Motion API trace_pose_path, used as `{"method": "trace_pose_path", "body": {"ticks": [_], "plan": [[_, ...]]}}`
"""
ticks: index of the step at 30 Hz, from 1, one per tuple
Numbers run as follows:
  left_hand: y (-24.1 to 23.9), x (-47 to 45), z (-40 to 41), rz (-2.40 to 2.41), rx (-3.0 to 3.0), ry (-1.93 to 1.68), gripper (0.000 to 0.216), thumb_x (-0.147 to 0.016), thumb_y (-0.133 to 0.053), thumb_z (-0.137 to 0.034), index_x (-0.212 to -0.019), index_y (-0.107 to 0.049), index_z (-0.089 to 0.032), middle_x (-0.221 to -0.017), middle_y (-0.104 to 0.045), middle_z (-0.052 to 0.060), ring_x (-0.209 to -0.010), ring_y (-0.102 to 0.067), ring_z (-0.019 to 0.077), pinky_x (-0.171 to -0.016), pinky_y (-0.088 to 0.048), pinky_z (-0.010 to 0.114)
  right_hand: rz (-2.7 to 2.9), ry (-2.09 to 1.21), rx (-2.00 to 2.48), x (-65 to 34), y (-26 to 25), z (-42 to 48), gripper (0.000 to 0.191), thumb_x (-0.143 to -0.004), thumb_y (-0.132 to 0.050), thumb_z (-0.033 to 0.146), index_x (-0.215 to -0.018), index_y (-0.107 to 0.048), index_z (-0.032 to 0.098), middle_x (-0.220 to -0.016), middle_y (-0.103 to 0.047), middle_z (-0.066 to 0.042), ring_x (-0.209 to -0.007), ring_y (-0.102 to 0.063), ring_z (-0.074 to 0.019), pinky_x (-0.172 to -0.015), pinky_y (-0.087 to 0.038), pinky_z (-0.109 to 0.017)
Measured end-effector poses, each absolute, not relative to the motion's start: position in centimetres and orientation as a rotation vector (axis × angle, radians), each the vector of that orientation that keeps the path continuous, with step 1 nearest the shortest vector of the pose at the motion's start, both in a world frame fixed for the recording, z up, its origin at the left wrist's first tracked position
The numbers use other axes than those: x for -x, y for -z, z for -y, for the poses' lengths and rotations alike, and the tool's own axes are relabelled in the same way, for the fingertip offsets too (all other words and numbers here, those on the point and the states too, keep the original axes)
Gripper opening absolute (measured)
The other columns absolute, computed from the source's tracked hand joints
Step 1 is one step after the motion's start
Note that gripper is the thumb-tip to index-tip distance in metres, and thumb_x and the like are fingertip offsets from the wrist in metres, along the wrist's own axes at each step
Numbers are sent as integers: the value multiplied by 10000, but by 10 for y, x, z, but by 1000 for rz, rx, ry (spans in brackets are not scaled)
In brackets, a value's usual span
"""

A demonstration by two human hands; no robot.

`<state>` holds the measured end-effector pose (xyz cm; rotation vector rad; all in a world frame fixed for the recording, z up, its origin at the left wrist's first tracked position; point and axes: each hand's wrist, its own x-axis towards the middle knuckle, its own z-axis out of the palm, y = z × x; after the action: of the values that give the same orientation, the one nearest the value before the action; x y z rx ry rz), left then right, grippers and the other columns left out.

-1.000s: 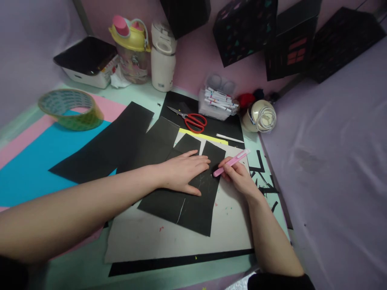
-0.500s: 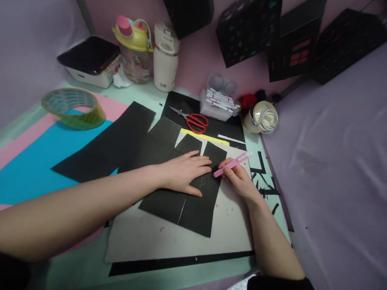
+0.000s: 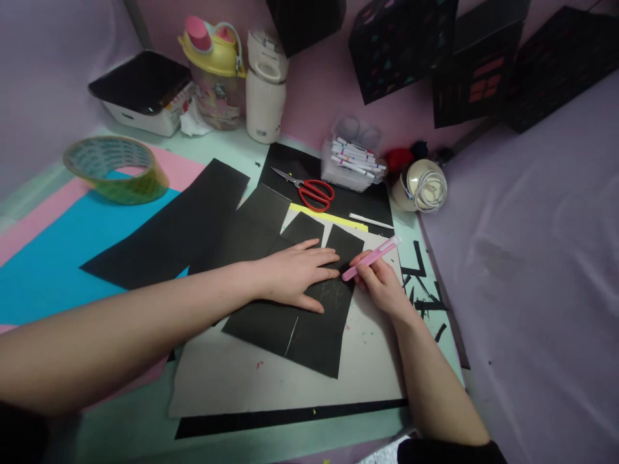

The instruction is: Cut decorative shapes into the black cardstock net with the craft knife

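Note:
My left hand (image 3: 300, 276) lies flat with its fingers spread on a sheet of black paper (image 3: 314, 348). Faint pale lines are drawn on that sheet, and a white slit shows below the palm. Between the fingers of my right hand (image 3: 378, 282) is a slim pink craft knife (image 3: 371, 259), slanting down to the left. Its lower end meets the black paper near the right edge, just beyond my left fingertips; the blade is too small to make out. Under the paper is a whitish board (image 3: 232, 386).
Red-handled scissors (image 3: 315, 194), a white pen (image 3: 371, 221) and a yellow strip (image 3: 329, 218) lie behind the board. A box of markers (image 3: 355, 161), a white bottle (image 3: 265, 96) and a tape roll (image 3: 116, 171) stand around. Black scraps (image 3: 425, 303) litter the right side. Black paper boxes (image 3: 401, 51) hang above.
The view has shifted very slightly. Both hands keep nearly the same places, with the craft knife still at the paper's right side.

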<state>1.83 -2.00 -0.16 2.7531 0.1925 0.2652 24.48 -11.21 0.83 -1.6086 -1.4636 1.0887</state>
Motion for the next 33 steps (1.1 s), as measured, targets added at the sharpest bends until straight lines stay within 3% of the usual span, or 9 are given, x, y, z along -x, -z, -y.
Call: {"method": "trace_pose_path", "body": {"ticks": [11,25,33], "plan": [[3,-18,20,-182,-2747,-306,686,-830,-631,-588,-1355,-528,-159,-1468,-435,151,-1406,-332,288,-1193,-119,448,1442,-1015,1688,-237,-14,110,310,-933,-501,500,-917,-555,195,-634,-541,30,-501,-425,-100,-498,-332,-248],[4,-18,19,-188,-2737,-311,691,-817,-638,-593,-1349,-539,-162,-1470,-438,143,-1402,-343,293,-1185,-131,454,1221,-965,1668,-233,-11,116,321,-799,-679,496,-799,-604,184,-613,-603,3,-457,-464,-106,-450,-358,-250],[3,-17,20,-184,-2754,-305,687,-825,-628,-594,-1348,-538,-158,-1469,-435,151,-1398,-346,284,-1187,-125,446,1122,-975,1674,-230,-8,117,359,-789,-682,522,-762,-564,184,-576,-577,20,-427,-465,-91,-409,-321,-230]]}}
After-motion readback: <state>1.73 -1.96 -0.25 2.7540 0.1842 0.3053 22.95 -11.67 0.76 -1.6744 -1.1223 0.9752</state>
